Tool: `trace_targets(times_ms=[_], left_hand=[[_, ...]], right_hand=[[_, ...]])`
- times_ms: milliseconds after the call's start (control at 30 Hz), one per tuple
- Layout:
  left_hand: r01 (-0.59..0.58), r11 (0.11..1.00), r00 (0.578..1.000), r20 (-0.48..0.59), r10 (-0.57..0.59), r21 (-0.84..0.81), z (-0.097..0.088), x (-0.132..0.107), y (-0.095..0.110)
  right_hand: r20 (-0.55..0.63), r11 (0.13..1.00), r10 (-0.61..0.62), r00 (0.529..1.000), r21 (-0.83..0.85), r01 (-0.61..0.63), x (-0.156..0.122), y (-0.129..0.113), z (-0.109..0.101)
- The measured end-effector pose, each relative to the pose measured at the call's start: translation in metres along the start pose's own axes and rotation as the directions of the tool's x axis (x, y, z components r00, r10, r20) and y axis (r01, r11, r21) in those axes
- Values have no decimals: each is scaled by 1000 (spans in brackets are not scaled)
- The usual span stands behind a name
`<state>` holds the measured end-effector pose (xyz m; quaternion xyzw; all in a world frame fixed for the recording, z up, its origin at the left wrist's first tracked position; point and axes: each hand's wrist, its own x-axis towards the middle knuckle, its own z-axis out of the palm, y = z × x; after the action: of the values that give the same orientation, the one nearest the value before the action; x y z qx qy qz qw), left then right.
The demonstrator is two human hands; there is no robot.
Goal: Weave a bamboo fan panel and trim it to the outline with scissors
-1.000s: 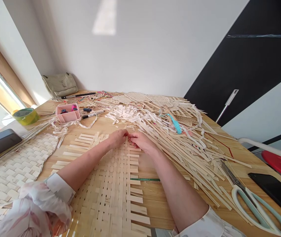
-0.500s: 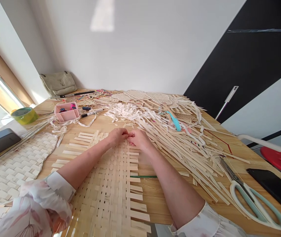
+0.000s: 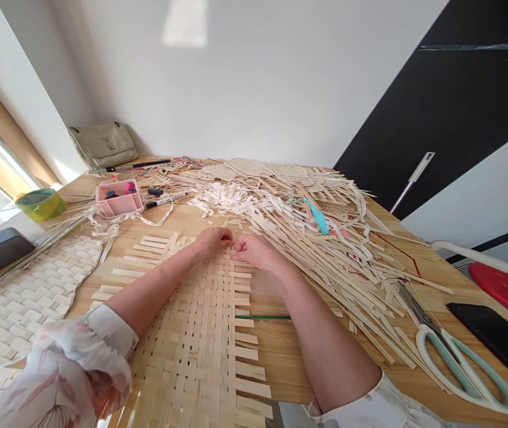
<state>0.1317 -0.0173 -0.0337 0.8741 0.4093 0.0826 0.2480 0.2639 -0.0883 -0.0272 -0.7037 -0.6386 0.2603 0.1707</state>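
Note:
A half-woven mat of pale bamboo strips [image 3: 200, 333] lies on the wooden table in front of me. My left hand [image 3: 213, 241] and my right hand [image 3: 254, 249] meet at the mat's far edge, fingers curled and pinched on the ends of the strips there. Both forearms stretch over the mat. What exactly lies between the fingertips is too small to make out.
A big heap of loose strips [image 3: 325, 249] fills the table's right and far side. Scissors [image 3: 454, 351] and a black phone [image 3: 494, 342] lie at right. A finished woven piece [image 3: 22, 297], pink box [image 3: 119, 199], tape roll [image 3: 40, 204] and bag [image 3: 102, 144] sit at left.
Both hands stay at the mat's far edge, with small finger movements. The view has shifted slightly.

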Motion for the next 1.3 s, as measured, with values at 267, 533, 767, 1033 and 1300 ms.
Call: trace_targets(times_ms=[267, 533, 767, 1033, 1300], left_hand=[[2, 999, 1000, 9, -3, 51, 2, 2, 0], [-48, 997, 998, 53, 45, 59, -1, 7, -3], [-71, 996, 994, 84, 67, 45, -6, 2, 1], [-48, 998, 995, 86, 44, 51, -8, 1, 5], [-4, 994, 997, 74, -3, 105, -2, 3, 6]], right_hand=[[77, 998, -62, 995, -10, 63, -1, 0, -2], [67, 998, -49, 997, -34, 51, -1, 2, 0], [92, 998, -53, 994, -25, 55, 0, 3, 0], [114, 997, -71, 991, 1, 71, 4, 11, 2], [126, 996, -79, 989, -24, 83, 0, 4, -2]])
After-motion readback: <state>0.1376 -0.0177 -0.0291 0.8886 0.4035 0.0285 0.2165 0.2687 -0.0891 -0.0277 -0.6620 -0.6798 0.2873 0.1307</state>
